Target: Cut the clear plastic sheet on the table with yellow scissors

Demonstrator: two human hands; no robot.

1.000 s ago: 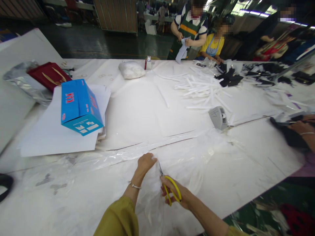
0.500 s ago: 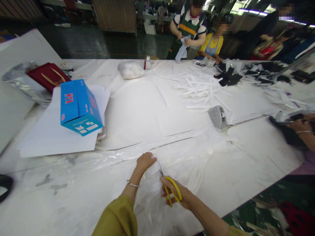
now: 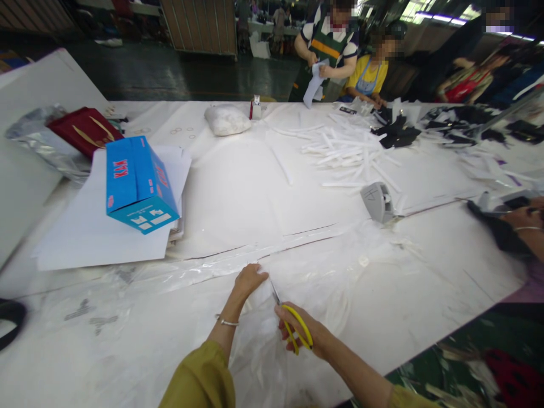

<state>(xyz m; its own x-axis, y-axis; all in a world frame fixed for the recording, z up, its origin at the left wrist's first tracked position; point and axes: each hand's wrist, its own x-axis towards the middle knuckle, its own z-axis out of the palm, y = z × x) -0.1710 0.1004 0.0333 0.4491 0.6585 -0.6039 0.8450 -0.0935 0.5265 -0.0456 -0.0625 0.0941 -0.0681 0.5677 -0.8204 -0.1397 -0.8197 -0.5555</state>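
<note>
In my right hand (image 3: 300,328) is a pair of scissors (image 3: 304,324) with yellow handles. Their metal blades point up and left, and look close together. My left hand (image 3: 251,279), closed in a pinch, grips clear plastic film (image 3: 255,345) just left of the scissor tips. The film spreads loosely over the table, down between my two forearms. Its edges are hard to make out against the white surface.
On the left a blue box (image 3: 140,187) rests on white sheets (image 3: 85,226). A grey tape dispenser (image 3: 376,202) and piled white strips (image 3: 352,150) lie beyond my right hand. A co-worker's hand (image 3: 525,218) shows at the right edge. Other people stand across the table.
My left hand and the scissors have shifted very slightly left. Both grips stay the same.
</note>
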